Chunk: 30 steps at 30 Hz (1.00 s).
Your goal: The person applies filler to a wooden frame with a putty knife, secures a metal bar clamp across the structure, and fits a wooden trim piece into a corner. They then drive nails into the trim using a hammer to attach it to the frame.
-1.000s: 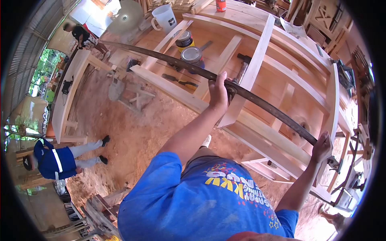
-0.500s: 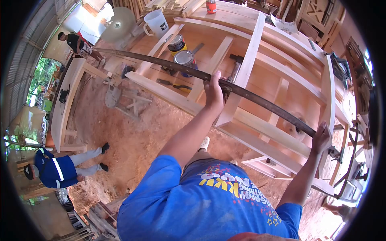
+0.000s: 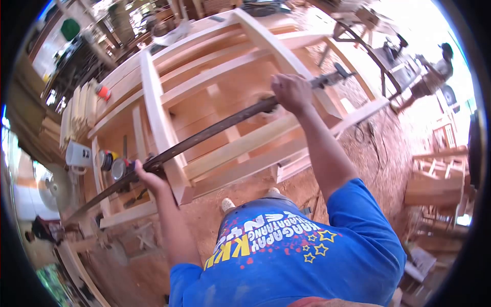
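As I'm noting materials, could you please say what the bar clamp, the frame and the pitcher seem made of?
Bar clamp: likely steel; dark, dull, slim bar. Frame: wood, apparently unfinished; pale, squared lengths. Pitcher: probably plastic; whitish, slightly cloudy, with a dark patch.

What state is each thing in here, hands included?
Long bar clamp: held aslant.
Left hand: holding the clamp, fingers mostly hidden.
Right hand: closed around the clamp near one end.
Wooden frame: bays open on top.
Nearer paint can: upright, lid on.
White pitcher: upright, contents not visible.
Red container: upright, closure too blurred to tell.
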Each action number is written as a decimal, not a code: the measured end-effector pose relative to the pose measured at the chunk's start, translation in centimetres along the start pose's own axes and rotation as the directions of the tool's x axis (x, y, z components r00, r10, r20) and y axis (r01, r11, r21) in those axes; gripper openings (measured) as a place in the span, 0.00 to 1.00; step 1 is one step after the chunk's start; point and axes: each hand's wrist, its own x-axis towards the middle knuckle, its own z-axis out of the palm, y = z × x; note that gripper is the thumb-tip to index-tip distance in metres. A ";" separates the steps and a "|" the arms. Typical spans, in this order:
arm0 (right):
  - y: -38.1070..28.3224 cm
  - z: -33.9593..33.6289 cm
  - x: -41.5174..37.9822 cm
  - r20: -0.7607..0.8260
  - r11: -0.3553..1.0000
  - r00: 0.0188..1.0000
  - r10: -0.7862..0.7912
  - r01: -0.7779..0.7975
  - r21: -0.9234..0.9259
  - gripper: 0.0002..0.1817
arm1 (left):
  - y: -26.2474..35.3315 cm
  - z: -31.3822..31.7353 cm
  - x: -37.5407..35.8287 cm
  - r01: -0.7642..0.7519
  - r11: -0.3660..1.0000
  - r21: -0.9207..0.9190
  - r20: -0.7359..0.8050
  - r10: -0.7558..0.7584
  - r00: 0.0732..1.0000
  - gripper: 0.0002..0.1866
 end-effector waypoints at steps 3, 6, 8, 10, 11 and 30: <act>-0.5 -1.0 -2.3 -0.307 0.966 0.933 -0.186 0.231 0.117 0.08 | 1.1 0.7 -1.2 -0.017 0.994 0.108 -0.043 0.022 0.999 0.28; -3.1 -2.2 -9.7 -0.328 0.887 0.934 -0.144 0.269 0.376 0.07 | 1.7 0.5 -1.7 0.002 0.985 0.171 -0.035 0.005 0.999 0.28; -3.7 -2.6 -16.4 -0.022 0.764 0.993 -0.114 0.102 0.637 0.05 | 2.2 0.5 -1.9 0.051 0.977 0.206 -0.035 -0.045 0.998 0.29; -3.5 -2.3 -22.6 0.254 0.705 0.963 -0.095 -0.115 0.700 0.05 | 2.3 1.0 -2.3 0.070 0.971 0.230 -0.012 -0.069 0.998 0.33; -2.9 -2.6 -24.2 0.319 0.714 0.944 -0.088 -0.164 0.681 0.06 | 2.3 1.5 -2.6 0.074 0.969 0.236 -0.019 -0.071 0.997 0.34; 4.7 3.7 -55.4 0.394 0.477 0.359 0.846 -0.839 -0.262 0.24 | 1.6 0.1 -2.1 0.135 0.958 0.255 0.231 -0.196 0.953 0.51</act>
